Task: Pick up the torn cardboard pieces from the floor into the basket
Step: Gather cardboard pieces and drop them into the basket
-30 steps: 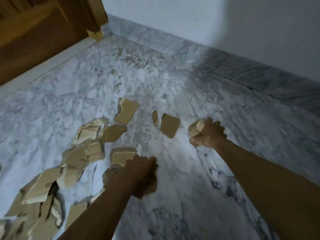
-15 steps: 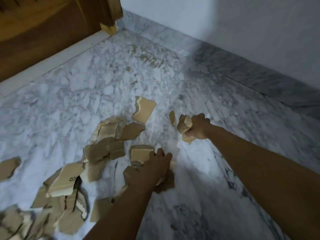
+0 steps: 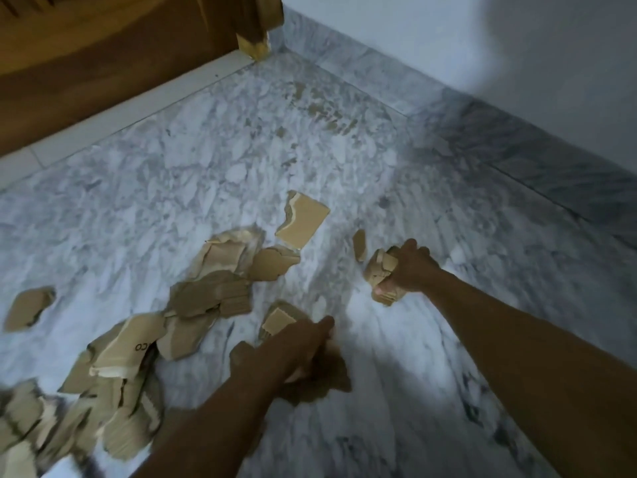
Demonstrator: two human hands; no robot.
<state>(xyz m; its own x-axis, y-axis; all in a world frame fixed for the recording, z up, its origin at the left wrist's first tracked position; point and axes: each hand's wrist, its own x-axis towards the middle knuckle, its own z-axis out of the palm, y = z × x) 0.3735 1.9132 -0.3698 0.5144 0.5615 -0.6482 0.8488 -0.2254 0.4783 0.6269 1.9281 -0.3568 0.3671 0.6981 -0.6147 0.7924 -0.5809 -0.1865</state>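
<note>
The right hand (image 3: 406, 270), at centre right of the frame, is gripping a wad of torn pieces (image 3: 379, 270) with its fingers curled tight, the wad sticking out toward the left of the fist. The narrow sliver (image 3: 359, 243) is lying just up and left of that wad, close but not touching, with its long axis running nearly up and down the frame. This hand is clearly the nearer one to it. The left hand (image 3: 293, 350), at lower centre, is curling its fingers over a dark piece (image 3: 322, 377) that is poking out to the right beneath the palm. A pale piece (image 3: 279, 319) is lying right at its fingertips, on their upper left side. The squarish piece (image 3: 303, 219) is sitting further up the marble floor (image 3: 431, 374), above both hands, and the main heap (image 3: 120, 391) is spreading toward the lower left. The basket is not showing anywhere in the frame. Judging by this, the sliver is calling for a short reach up and left by an already full right fist.
</note>
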